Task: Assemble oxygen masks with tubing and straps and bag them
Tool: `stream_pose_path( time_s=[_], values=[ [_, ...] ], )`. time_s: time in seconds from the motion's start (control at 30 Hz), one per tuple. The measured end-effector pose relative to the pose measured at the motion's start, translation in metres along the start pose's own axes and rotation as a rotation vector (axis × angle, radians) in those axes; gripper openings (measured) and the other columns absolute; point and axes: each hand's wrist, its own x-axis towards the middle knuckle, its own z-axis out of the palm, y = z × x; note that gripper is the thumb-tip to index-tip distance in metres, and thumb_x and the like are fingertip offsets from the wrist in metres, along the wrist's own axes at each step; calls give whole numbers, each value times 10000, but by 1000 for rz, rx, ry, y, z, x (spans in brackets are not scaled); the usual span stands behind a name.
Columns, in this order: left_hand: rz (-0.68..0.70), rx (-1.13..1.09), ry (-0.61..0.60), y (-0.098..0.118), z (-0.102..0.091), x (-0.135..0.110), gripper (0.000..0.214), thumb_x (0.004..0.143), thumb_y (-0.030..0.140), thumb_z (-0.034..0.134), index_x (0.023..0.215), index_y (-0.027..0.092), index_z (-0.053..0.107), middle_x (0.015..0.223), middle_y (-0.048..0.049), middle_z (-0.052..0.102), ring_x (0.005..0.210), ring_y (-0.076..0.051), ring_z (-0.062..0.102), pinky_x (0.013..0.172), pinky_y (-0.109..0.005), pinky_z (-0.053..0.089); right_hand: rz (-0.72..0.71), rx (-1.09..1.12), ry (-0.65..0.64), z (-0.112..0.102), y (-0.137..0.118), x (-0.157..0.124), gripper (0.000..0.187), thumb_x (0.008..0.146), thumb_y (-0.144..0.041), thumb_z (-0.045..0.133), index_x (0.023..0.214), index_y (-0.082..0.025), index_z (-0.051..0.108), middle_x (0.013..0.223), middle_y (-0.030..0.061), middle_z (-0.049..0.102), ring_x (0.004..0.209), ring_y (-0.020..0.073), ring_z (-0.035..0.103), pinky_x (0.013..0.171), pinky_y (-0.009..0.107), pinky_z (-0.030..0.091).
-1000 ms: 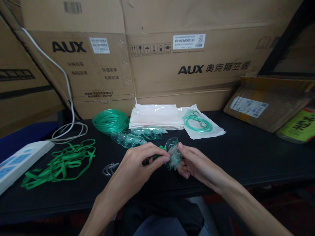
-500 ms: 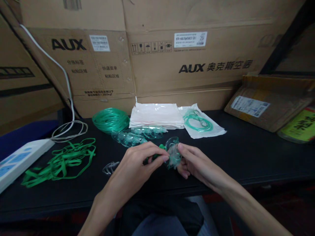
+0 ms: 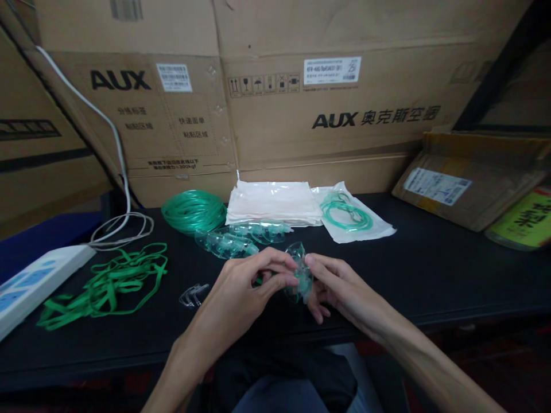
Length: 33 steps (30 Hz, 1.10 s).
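Left edge: a long white plastic power strip (image 3: 34, 281) lies at the edge of the black table (image 3: 451, 269), away from the work in front of the person.
Straps: a loose heap of flat green elastic straps (image 3: 107, 281) lies spread within reach of the left hand, with a few small clear plastic clips (image 3: 193, 294) just to its right.
Tubing: a coil of green translucent tubing (image 3: 193, 210) sits behind them, beside a row of clear green-tinted face masks (image 3: 241, 238).
Left hand: the left hand (image 3: 241, 287) has its thumb and fingertips closed on the near side of a clear, green-tinted soft plastic mask (image 3: 299, 272).
Held mask: it is off the table between both hands, near the front edge. Being pinched from two sides probably keeps the floppy shell steady.
Right hand: the right hand (image 3: 340, 287) grips the mask's far side with thumb on top and fingers curled below.
Behind: a flat stack of clear plastic bags (image 3: 273, 203) and a bagged coil of green tubing (image 3: 350, 218) lie against the cardboard boxes (image 3: 301, 115).
Change: the mask has turned more edge-on and shifted slightly left. The hands are closer together, and the green fitting shows less.
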Motion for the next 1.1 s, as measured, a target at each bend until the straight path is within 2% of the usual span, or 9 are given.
stream_pose_path(
  time_s=[0.07, 0.13, 0.23, 0.33, 0.4, 0.5, 0.7, 0.93, 1.1],
  values=[
    [-3, 30, -27, -1, 1, 0, 129, 897, 240, 740, 1007, 302, 714, 915, 124, 776, 743, -60, 656, 659, -133, 437, 13, -4, -1, 2, -1, 0, 413, 940, -581, 589, 955, -168, 594, 492, -41, 583, 409, 104, 561, 421, 172, 370],
    [-3, 67, -48, -1, 1, 0, 234, 860, 289, 781, 1080, 334, 716, 953, 126, 776, 672, -71, 581, 631, -149, 432, 37, -18, -7, 3, 0, 0, 423, 949, -588, 562, 981, -168, 595, 489, -36, 591, 421, 120, 577, 434, 189, 411],
    [-13, 90, -49, -2, 2, 0, 311, 829, 310, 809, 1121, 353, 710, 941, 133, 773, 616, -79, 508, 619, -162, 425, 1, -156, 44, 1, 1, 0, 443, 955, -595, 532, 1033, -165, 608, 500, -29, 596, 427, 139, 570, 423, 215, 415],
    [-41, 107, -29, -3, 1, -1, 270, 825, 341, 810, 1081, 336, 724, 887, 128, 765, 607, -81, 504, 619, -170, 420, -226, -421, 294, -1, -2, -3, 350, 930, -501, 633, 1065, -178, 638, 601, -23, 605, 475, 120, 519, 448, 224, 387],
    [-57, 119, -23, -3, 1, -1, 262, 820, 365, 812, 1065, 325, 729, 866, 122, 759, 601, -83, 503, 611, -177, 417, -406, -557, 396, -1, -5, -7, 221, 918, -390, 688, 1025, -198, 671, 762, 0, 623, 549, 109, 510, 505, 237, 406],
    [-63, 135, -31, -2, 1, 0, 277, 810, 364, 819, 1067, 316, 728, 867, 117, 760, 604, -86, 514, 606, -182, 417, -596, -696, 317, 2, -11, -13, 81, 927, -267, 689, 989, -222, 715, 933, 25, 620, 649, 118, 547, 566, 248, 436],
    [-28, 173, -52, 3, 3, 2, 280, 813, 321, 821, 1073, 312, 720, 839, 123, 754, 586, -84, 509, 602, -184, 406, -735, -811, 227, 7, -9, -13, 127, 925, -113, 671, 992, -200, 733, 927, 37, 627, 796, 145, 614, 648, 228, 476],
    [-9, 170, -43, 4, 4, 0, 251, 840, 276, 789, 1072, 290, 692, 887, 108, 781, 565, -100, 508, 608, -202, 414, -735, -863, 207, 11, -5, -12, 144, 975, -73, 561, 949, -191, 641, 926, 45, 619, 829, 150, 632, 740, 233, 497],
    [12, 162, -13, 5, 7, 1, 203, 841, 193, 754, 1015, 266, 680, 858, 94, 778, 678, -113, 648, 698, -205, 450, -687, -1042, 220, 8, -2, -14, 157, 1021, -116, 460, 1008, -217, 580, 969, 63, 608, 845, 176, 640, 760, 276, 499]
  ],
)
